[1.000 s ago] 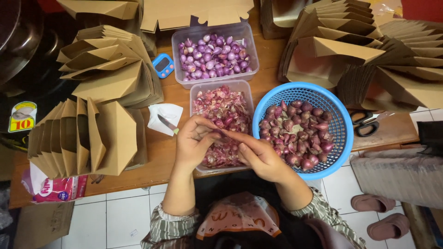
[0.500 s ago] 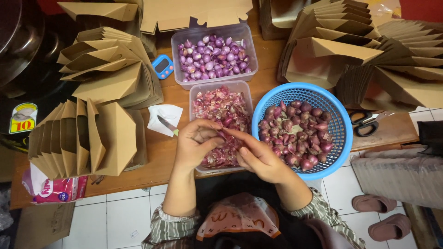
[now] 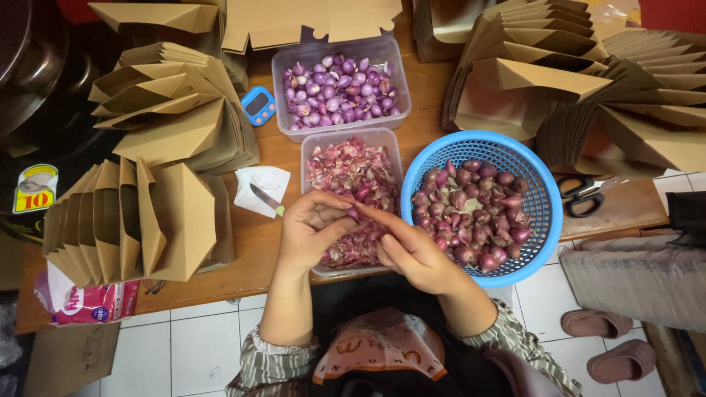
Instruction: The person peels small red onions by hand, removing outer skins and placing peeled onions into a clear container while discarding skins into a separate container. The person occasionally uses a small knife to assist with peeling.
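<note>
I see the brown wooden table (image 3: 265, 242), then the round blue plastic basket (image 3: 540, 209) of unpeeled shallots. My left hand (image 3: 309, 228) and right hand (image 3: 412, 250) pinch one small purple shallot (image 3: 354, 213) above the clear tub of skins (image 3: 353, 173); its long axis is too hidden to tell.

Small purple shallot (image 3: 355, 214) pinched above peel tub (image 3: 312, 158)
</note>
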